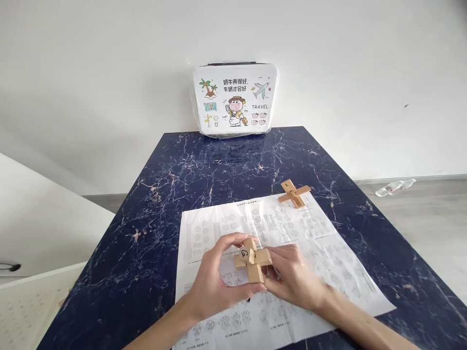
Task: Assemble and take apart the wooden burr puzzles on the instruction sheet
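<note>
A pale wooden interlocking puzzle point(256, 271), shaped like a cross with a block end marked in black ink facing up, is held above a printed sheet. My left hand point(215, 279) grips it, thumb at the near end and fingers at the far end. On its right side my right hand point(295, 277) has its fingers closed on the right arm of the same puzzle. The instruction sheet point(306, 316), covered in small line diagrams, lies beneath both hands. At the sheet's far right corner rest crossed wooden puzzle pieces point(292, 193), one marked "2".
The dark blue marble-patterned table point(153, 180) stretches to the wall. A white cartoon-printed case point(235, 99) in clear plastic stands upright at its far end. Clear plastic bottles point(395, 187) lie on the floor at right; a white perforated panel point(32, 306) is at lower left.
</note>
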`<state>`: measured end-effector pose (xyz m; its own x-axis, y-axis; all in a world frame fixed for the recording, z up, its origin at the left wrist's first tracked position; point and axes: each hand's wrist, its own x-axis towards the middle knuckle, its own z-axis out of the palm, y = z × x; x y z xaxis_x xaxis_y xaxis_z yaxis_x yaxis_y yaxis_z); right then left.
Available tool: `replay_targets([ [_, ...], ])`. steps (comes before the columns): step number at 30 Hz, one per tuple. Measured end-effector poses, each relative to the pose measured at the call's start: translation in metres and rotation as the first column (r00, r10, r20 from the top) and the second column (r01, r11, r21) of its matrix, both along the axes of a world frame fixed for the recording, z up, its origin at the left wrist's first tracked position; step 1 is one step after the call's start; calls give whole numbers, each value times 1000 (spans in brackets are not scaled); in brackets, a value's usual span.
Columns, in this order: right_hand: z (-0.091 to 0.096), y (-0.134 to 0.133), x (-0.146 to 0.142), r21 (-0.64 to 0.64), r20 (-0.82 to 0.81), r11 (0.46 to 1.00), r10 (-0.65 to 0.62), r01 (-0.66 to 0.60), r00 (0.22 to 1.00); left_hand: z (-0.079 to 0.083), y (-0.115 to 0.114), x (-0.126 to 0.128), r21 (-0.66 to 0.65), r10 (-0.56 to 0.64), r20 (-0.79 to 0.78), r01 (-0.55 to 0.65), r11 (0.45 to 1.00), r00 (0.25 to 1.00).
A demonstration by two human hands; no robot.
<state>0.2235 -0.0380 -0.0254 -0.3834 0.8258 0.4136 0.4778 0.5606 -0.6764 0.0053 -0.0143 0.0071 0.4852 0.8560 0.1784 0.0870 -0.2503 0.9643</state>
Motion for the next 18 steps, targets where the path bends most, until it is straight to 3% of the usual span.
replay_targets([
  [3, 3, 0, 1, -116, -53, 992, 51, -57, 997, -3, 0, -1, 16, -7, 5, 7, 1000, 1000],
  [6, 11, 2, 4, -272, -139, 945, 149, -183, 979, -6, 2, -3, 16, -30, 26, 29, 999, 999],
  [9, 17, 5, 6, -343, -207, 906, 185, -249, 961, -7, 4, -4, 10, -56, 39, 56, 998, 998],
  [18, 5, 2, 4, -428, -255, 901, -46, -70, 966, -5, 0, -1, 32, -109, 13, 109, 994, 994],
])
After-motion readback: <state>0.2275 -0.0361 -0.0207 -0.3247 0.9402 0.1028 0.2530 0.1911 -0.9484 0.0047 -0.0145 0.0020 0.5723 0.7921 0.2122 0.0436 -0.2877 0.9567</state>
